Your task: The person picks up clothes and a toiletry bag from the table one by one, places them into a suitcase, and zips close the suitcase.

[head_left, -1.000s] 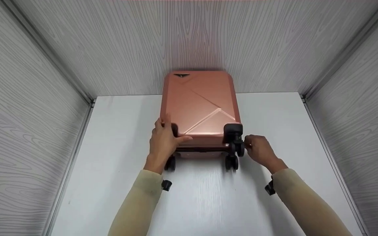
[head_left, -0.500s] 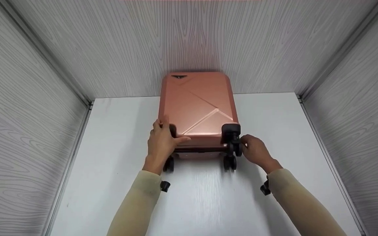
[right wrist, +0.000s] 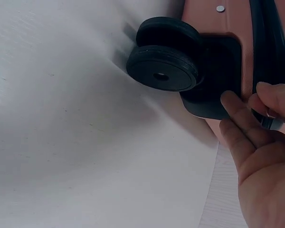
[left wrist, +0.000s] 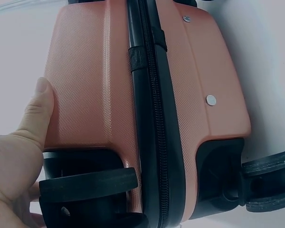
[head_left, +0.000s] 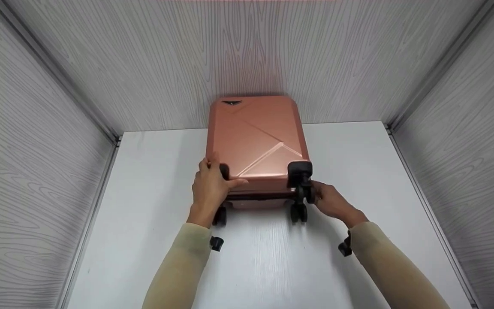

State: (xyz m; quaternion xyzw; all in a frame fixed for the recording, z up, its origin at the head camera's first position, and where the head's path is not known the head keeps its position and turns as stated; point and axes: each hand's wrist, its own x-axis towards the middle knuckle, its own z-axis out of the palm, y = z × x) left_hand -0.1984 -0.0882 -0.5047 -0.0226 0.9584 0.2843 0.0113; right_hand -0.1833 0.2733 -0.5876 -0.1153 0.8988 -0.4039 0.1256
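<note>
A rose-pink hard-shell suitcase (head_left: 253,133) lies flat with its wheeled end toward me. My left hand (head_left: 207,189) holds its near left corner, the thumb (left wrist: 37,111) stretched along the front shell's edge. A black zipper (left wrist: 156,95) runs round the side between the two shells. My right hand (head_left: 332,201) is at the near right corner, beside the black wheels (head_left: 300,197). Thumb and forefinger pinch a small zipper pull (right wrist: 275,124), mostly covered by the fingers. Two other fingertips (right wrist: 230,102) of that hand rest by the black wheel mount (right wrist: 218,76).
The suitcase lies on a white surface (head_left: 165,257), its far end against a grey wood-grain back panel (head_left: 251,47). Similar panels (head_left: 28,171) rise at left and right. Black wheels (left wrist: 270,180) jut from the near end. A small black device sits at each wrist (head_left: 217,243).
My right hand has moved slightly left and closer in at the suitcase's right corner, its fingertips now partly behind the wheel. The left hand keeps its hold. The whole view has shifted slightly.
</note>
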